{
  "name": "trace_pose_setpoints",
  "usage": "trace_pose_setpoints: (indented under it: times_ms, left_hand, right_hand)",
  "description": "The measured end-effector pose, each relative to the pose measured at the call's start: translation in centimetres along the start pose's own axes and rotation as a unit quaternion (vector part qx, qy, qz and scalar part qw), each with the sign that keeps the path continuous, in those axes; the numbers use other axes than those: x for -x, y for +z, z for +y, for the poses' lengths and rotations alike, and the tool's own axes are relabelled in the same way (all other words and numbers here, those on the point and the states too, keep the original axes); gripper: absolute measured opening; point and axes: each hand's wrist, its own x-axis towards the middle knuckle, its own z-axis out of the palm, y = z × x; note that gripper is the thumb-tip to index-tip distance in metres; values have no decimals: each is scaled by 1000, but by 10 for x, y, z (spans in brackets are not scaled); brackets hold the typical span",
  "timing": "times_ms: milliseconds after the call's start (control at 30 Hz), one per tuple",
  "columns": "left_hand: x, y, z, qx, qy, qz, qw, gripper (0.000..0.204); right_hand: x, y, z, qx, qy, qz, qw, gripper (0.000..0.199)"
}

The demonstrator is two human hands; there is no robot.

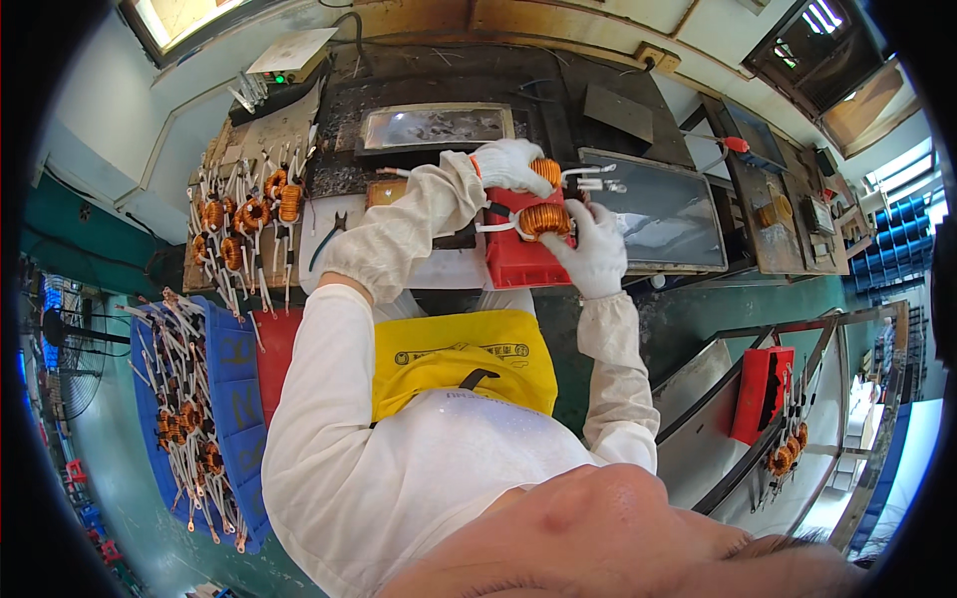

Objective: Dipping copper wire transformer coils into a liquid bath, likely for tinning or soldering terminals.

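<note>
My left hand [508, 167], in a white glove, is closed around a copper-wound toroidal coil [545, 172] with white leads pointing right. Just below it, my right hand [596, 255], gloved too, grips a second copper coil [544, 220] between thumb and fingers. White and black leads stick out from this coil on its left. Both coils are held above a red plastic box [522, 267] at the front edge of the bench. Part of the left fingers is hidden behind the upper coil.
Several finished-looking coils with leads [250, 213] lie on the left bench. A blue crate [231, 399] full of similar coils stands below them. Pliers [329, 239] rest left of my forearm. A grey-topped tray [663, 214] sits right; a metal frame [698, 384] stands lower right.
</note>
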Motion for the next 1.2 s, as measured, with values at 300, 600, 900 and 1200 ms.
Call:
trace_pose_setpoints:
  times_ms: [300,600,900,1200]
  left_hand:
    - [-4,37,-13,122,24,-64,990,84]
    - [25,46,-2,53,124,-13,991,95]
    - [13,12,9,114,17,-127,985,69]
    - [8,30,-22,26,58,-57,996,71]
  right_hand:
    - [4,40,5,-6,38,-16,999,61]
    - [6,15,10,-48,33,-1,998,53]
    - [-19,-16,-4,7,-131,66,989,48]
    - [-7,36,4,-28,-79,6,996,69]
